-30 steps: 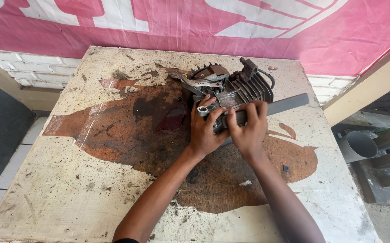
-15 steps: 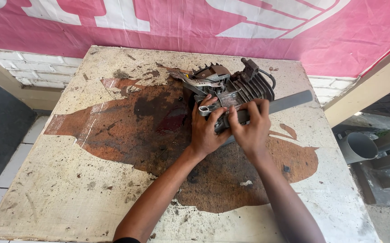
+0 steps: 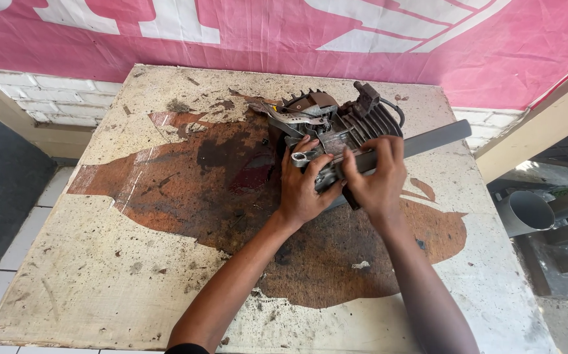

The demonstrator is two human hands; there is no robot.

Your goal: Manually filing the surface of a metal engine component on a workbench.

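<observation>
Resting on the far right part of a worn table, a small grey engine block with cooling fins sits with both of the person's hands on its near side. The left hand curls around the near left corner of the engine, fingers bent over a bright metal part there, thumb tucked below; it grips the casting. The right hand closes over the near right edge, fingers wrapped across the top of a flat dark metal bar where the bar meets the engine. The bar runs out from under this hand toward the table's right edge, tilted slightly away. The two hands are just beside each other, thumbs nearly touching.

A toothed dark part and a thin bent lever stand at the engine's far left side, and a black cable loops at its far right.

The tabletop is pale and chipped, with a large rust-brown stain spreading beneath the engine and forearms. Behind the table hangs a pink banner over a white brick wall. A grey pipe lies on the ground to the right.
</observation>
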